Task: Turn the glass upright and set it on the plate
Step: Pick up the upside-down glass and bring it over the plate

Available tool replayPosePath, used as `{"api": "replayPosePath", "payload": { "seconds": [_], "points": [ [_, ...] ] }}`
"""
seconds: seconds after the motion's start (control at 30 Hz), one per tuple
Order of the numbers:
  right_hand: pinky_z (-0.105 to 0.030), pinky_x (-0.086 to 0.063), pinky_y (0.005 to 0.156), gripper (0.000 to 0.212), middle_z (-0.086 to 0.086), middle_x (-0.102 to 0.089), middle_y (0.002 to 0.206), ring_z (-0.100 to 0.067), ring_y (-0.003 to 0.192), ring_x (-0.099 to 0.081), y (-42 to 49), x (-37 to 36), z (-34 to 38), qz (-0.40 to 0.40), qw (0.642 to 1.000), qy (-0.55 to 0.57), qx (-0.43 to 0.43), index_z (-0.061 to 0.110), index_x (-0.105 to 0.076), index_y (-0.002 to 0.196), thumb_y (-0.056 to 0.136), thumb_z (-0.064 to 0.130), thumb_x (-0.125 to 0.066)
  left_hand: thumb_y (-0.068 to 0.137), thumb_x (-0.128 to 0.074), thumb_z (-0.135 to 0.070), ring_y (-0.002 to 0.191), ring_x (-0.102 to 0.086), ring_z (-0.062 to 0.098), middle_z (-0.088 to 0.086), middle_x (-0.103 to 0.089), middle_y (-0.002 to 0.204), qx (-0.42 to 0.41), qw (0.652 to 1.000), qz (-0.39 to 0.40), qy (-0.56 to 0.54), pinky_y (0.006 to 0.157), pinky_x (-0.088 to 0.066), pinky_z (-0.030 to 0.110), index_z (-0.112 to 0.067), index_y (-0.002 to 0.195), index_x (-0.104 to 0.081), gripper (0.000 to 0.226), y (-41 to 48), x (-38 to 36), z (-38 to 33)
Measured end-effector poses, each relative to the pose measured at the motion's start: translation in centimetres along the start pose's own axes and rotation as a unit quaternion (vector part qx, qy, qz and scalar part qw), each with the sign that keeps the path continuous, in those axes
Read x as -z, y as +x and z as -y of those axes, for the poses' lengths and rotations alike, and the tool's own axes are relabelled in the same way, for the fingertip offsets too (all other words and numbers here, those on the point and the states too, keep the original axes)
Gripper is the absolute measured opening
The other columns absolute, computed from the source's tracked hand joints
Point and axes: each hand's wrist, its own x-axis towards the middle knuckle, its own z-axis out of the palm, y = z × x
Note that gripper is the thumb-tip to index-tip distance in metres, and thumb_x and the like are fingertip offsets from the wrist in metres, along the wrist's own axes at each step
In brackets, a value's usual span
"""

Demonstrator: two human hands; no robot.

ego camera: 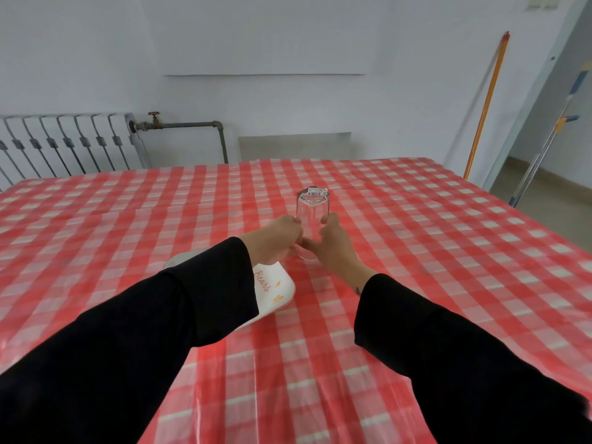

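Radiator (67, 142) on the wall at 10 o'clock, well away from the work. Not in play.

Plate (278, 291), white with orange lettering, lies on the checked tablecloth (448, 251) at about 7 o'clock from the glass, near it but apart. Left sleeve (160, 309) crosses over most of the plate; only its right edge and a sliver at the far left show.

Left hand (277, 240) closed on the lower left side of the glass, fingers wrapped at the wall near the rim. Glass (312, 219) stands upside down near table centre: thick base with a barcode sticker on top, open rim down by the cloth. Whether the rim rests on the cloth or is just lifted, cannot tell. Right hand (333, 245) clamped on the lower right side, thumb up the wall at 3 o'clock. Both hands pinch the same glass between them.

Step in hand, by my reading: the grasp, ahead of the flip. Glass not yet turned, not yet on the plate.

Next move likely calls for lifting clear of the cloth, rotating half a turn so the rim faces up, then carrying toward 7 o'clock. Left arm must clear the plate first. Smooth glass; firm hold needed through the turn.

Broom handle (487, 104) leans on the wall at 2 o'clock.
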Motion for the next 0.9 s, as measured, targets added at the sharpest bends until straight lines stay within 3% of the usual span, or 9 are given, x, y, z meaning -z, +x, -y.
{"api": "replayPosePath", "payload": {
  "seconds": [0.1, 0.2, 0.3, 0.4, 0.53, 0.63, 0.73, 0.8, 0.9],
  "points": [
    [-0.018, -0.035, 0.056, 0.066, 0.009, -0.05, 0.087, -0.013, 0.079, -0.052, -0.3, 0.2, 0.3, 0.002, 1.0, 0.009, 0.008, 0.013, -0.036, 0.12, 0.076, 0.037, -0.079, 0.085, -0.036, 0.017, 0.088, -0.053, 0.031, 0.019, -0.05, 0.099, 0.0, 1.0, -0.003, -0.009, 0.097, -0.049, 0.053, -0.002, 0.107, -0.056, 0.035, -0.5, 0.5, -0.4],
    [-0.022, -0.04, 0.066, 0.069, 0.002, -0.054, 0.108, -0.015, 0.095, -0.052, -0.8, 0.4, 0.9, -0.005, 0.999, 0.025, 0.026, 0.011, -0.037, 0.125, 0.075, 0.032, -0.08, 0.085, -0.037, 0.014, 0.091, -0.055, 0.033, 0.02, -0.05, 0.103, -0.002, 0.997, -0.017, -0.072, 0.092, -0.053, 0.047, 0.001, 0.093, -0.057, 0.025, -0.7, 1.0, -0.6],
    [-0.028, -0.048, 0.07, 0.062, -0.004, -0.06, 0.116, -0.02, 0.1, -0.059, -1.0, 0.5, 1.9, -0.007, 0.998, 0.028, 0.047, 0.012, -0.04, 0.122, 0.076, 0.023, -0.08, 0.09, -0.04, 0.003, 0.087, -0.057, 0.036, 0.023, -0.054, 0.098, 0.011, 0.989, -0.008, -0.15, 0.09, -0.055, 0.046, 0.005, 0.098, -0.06, 0.022, -1.0, 1.8, -0.9],
    [-0.014, -0.037, 0.062, 0.057, 0.007, -0.057, 0.106, -0.011, 0.093, -0.054, -1.3, 0.5, 2.8, -0.018, 0.997, 0.034, 0.071, 0.016, -0.042, 0.119, 0.076, 0.018, -0.079, 0.096, -0.043, -0.012, 0.084, -0.063, 0.036, 0.021, -0.064, 0.097, 0.005, 0.983, 0.007, -0.183, 0.087, -0.057, 0.047, -0.001, 0.09, -0.063, 0.024, -1.6, 2.7, -1.3],
    [-0.01, -0.032, 0.061, 0.063, 0.024, -0.046, 0.1, 0.005, 0.086, -0.047, -2.0, 0.5, 3.9, -0.032, 0.995, 0.034, 0.091, 0.022, -0.041, 0.123, 0.074, 0.018, -0.08, 0.091, -0.057, -0.046, 0.089, -0.065, 0.035, 0.024, -0.066, 0.107, 0.027, 0.979, 0.05, -0.196, 0.073, -0.06, 0.041, 0.0, 0.115, -0.062, 0.052, -2.4, 4.1, -1.8],
    [-0.01, -0.035, 0.067, 0.066, 0.027, -0.05, 0.101, 0.011, 0.088, -0.049, -2.6, 0.1, 4.8, -0.03, 0.993, 0.028, 0.11, 0.026, -0.042, 0.122, 0.071, 0.022, -0.082, 0.091, -0.058, -0.042, 0.106, -0.061, 0.04, 0.029, -0.054, 0.131, 0.041, 0.973, 0.091, -0.21, 0.088, -0.056, 0.043, 0.001, 0.124, -0.059, 0.054, -3.3, 5.4, -1.8],
    [-0.024, -0.04, 0.084, 0.07, 0.005, -0.057, 0.124, -0.01, 0.108, -0.051, -3.1, -0.4, 5.6, -0.011, 0.991, 0.019, 0.133, 0.03, -0.04, 0.127, 0.071, 0.021, -0.082, 0.097, -0.049, -0.036, 0.133, -0.04, 0.046, 0.027, -0.033, 0.15, 0.052, 0.968, 0.111, -0.221, 0.105, -0.043, 0.051, -0.005, 0.112, -0.064, 0.038, -4.1, 6.7, -1.8],
    [-0.024, -0.036, 0.086, 0.071, 0.001, -0.056, 0.129, -0.013, 0.113, -0.05, -3.5, -0.8, 6.1, -0.005, 0.988, 0.008, 0.157, 0.029, -0.04, 0.13, 0.073, 0.016, -0.08, 0.098, -0.045, -0.037, 0.124, -0.05, 0.049, 0.026, -0.045, 0.143, 0.063, 0.971, 0.106, -0.207, 0.104, -0.042, 0.052, -0.001, 0.114, -0.064, 0.043, -4.3, 7.7, -1.6],
    [-0.023, -0.033, 0.09, 0.072, 0.001, -0.053, 0.133, -0.012, 0.119, -0.047, -4.0, -1.4, 7.2, 0.003, 0.981, -0.02, 0.191, 0.028, -0.041, 0.134, 0.075, 0.009, -0.077, 0.097, -0.046, -0.036, 0.094, -0.067, 0.044, 0.025, -0.064, 0.107, 0.064, 0.973, 0.095, -0.202, 0.087, -0.055, 0.052, 0.002, 0.099, -0.067, 0.044, -5.0, 9.4, -1.0]
  ]
}}
